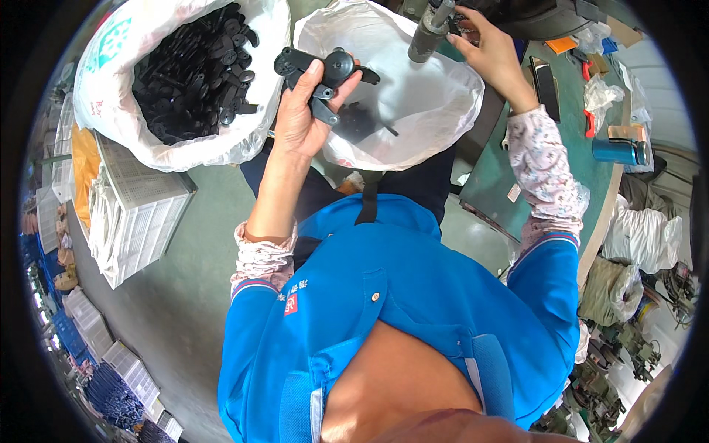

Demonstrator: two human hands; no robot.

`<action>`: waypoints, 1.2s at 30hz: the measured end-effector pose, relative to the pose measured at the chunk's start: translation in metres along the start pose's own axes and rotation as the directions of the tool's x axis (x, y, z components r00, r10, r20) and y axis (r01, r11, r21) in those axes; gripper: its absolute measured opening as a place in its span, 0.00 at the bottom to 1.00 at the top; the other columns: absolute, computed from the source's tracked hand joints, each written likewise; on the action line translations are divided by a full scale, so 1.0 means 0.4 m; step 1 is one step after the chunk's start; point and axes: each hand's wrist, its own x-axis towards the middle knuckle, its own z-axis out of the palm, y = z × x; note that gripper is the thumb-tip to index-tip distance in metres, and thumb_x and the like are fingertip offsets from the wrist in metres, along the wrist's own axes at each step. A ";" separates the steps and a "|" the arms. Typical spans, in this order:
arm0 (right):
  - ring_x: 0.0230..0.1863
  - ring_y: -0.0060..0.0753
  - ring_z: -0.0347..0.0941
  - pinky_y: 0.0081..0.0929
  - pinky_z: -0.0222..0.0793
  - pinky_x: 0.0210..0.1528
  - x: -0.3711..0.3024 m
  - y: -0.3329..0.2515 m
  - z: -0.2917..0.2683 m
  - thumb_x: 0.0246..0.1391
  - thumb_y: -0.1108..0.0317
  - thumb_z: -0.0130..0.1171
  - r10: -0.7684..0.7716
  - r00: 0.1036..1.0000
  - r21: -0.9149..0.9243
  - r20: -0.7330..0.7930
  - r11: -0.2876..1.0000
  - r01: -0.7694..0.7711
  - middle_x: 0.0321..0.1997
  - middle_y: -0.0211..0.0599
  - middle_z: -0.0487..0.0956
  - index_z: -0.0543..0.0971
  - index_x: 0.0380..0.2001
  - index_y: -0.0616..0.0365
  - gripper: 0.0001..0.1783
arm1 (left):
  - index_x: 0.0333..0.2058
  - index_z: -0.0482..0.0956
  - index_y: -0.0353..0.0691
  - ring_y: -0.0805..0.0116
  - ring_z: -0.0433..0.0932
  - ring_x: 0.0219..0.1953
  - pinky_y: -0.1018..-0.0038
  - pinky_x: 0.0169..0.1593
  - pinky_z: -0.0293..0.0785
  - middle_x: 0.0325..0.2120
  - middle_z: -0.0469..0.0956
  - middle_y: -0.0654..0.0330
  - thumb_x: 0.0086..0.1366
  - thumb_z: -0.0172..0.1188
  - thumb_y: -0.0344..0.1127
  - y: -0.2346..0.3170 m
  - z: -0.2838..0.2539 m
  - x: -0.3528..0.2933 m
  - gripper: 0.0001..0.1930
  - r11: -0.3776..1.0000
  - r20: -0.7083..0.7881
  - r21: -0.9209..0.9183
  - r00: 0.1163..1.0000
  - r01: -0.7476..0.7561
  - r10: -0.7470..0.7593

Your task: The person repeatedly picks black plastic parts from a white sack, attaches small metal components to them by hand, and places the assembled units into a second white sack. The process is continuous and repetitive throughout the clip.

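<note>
My left hand [301,118] is closed around several black plastic parts [338,68], rounded discs with flat arms, that fan out past the fingers. It is over the near-left edge of a white-lined bag [413,136], where a few black parts [356,124] lie at the bottom. At the far side, my right hand [493,57] reaches to a grey metal cylinder [425,43] of a machine. Its thumb and fingers close in beside the cylinder on a small dark piece, which I cannot make out clearly.
To the left stands a white bag [107,111] filled with black parts [185,81]. Below it are white plastic crates [140,221]. On the right, a green bench [502,173] carries a phone [545,88], a blue cup [617,151] and red-handled tools [589,124].
</note>
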 end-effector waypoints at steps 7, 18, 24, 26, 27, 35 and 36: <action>0.30 0.23 0.78 0.19 0.72 0.33 -0.053 -0.003 -0.021 0.56 0.71 0.56 -0.007 0.889 0.101 -0.457 0.993 0.060 0.32 0.36 0.80 0.80 0.41 0.61 0.11 | 0.49 0.63 0.20 0.46 0.69 0.55 0.58 0.59 0.71 0.50 0.68 0.36 0.65 0.55 0.33 -0.018 0.001 0.002 0.21 1.000 0.026 0.005 1.000 -0.016 0.016; 0.38 0.40 0.79 0.27 0.72 0.42 -0.213 -0.160 0.032 0.57 0.71 0.56 -0.125 0.992 0.292 0.033 0.950 0.110 0.38 0.47 0.81 0.69 0.55 0.59 0.22 | 0.51 0.62 0.19 0.50 0.71 0.53 0.64 0.55 0.77 0.50 0.68 0.38 0.67 0.52 0.36 -0.070 0.044 0.014 0.23 0.987 0.103 -0.053 0.983 0.155 -0.149; 0.31 0.33 0.80 0.24 0.72 0.37 -0.205 -0.206 0.049 0.59 0.72 0.52 -0.053 0.898 0.634 0.437 0.727 -0.266 0.30 0.43 0.81 0.58 0.64 0.57 0.30 | 0.49 0.66 0.24 0.59 0.77 0.44 0.74 0.41 0.81 0.44 0.74 0.42 0.66 0.54 0.38 -0.066 0.039 0.008 0.22 0.964 0.065 0.014 0.962 0.265 -0.266; 0.32 0.36 0.80 0.25 0.73 0.38 -0.208 -0.204 0.032 0.58 0.74 0.53 -0.059 0.904 0.595 0.424 0.770 -0.229 0.32 0.45 0.81 0.61 0.62 0.57 0.29 | 0.49 0.67 0.24 0.62 0.78 0.40 0.76 0.37 0.79 0.43 0.75 0.43 0.66 0.54 0.39 -0.066 0.035 0.008 0.22 0.968 0.000 0.018 0.968 0.252 -0.252; 0.35 0.37 0.79 0.26 0.73 0.38 -0.211 -0.191 0.027 0.56 0.76 0.53 -0.114 0.938 0.556 0.327 0.826 -0.094 0.35 0.45 0.80 0.63 0.61 0.56 0.28 | 0.49 0.67 0.25 0.63 0.77 0.39 0.77 0.35 0.78 0.43 0.76 0.43 0.66 0.54 0.39 -0.069 0.027 0.013 0.21 0.973 -0.039 0.029 0.973 0.230 -0.229; 0.47 0.42 0.74 0.28 0.75 0.40 -0.177 -0.197 -0.026 0.44 0.83 0.59 -0.572 0.818 0.185 0.069 0.813 0.552 0.53 0.41 0.73 0.74 0.53 0.53 0.29 | 0.40 0.74 0.35 0.63 0.79 0.34 0.75 0.33 0.78 0.40 0.77 0.50 0.66 0.55 0.42 -0.085 0.080 -0.002 0.15 0.924 -0.052 0.031 0.923 0.382 -0.381; 0.47 0.41 0.74 0.27 0.75 0.40 -0.167 -0.190 -0.024 0.44 0.83 0.59 -0.635 0.769 0.124 0.071 0.771 0.625 0.53 0.41 0.73 0.74 0.52 0.53 0.28 | 0.39 0.74 0.36 0.62 0.80 0.35 0.75 0.31 0.79 0.41 0.77 0.49 0.66 0.55 0.44 -0.089 0.095 -0.007 0.15 0.918 -0.031 0.045 0.919 0.394 -0.393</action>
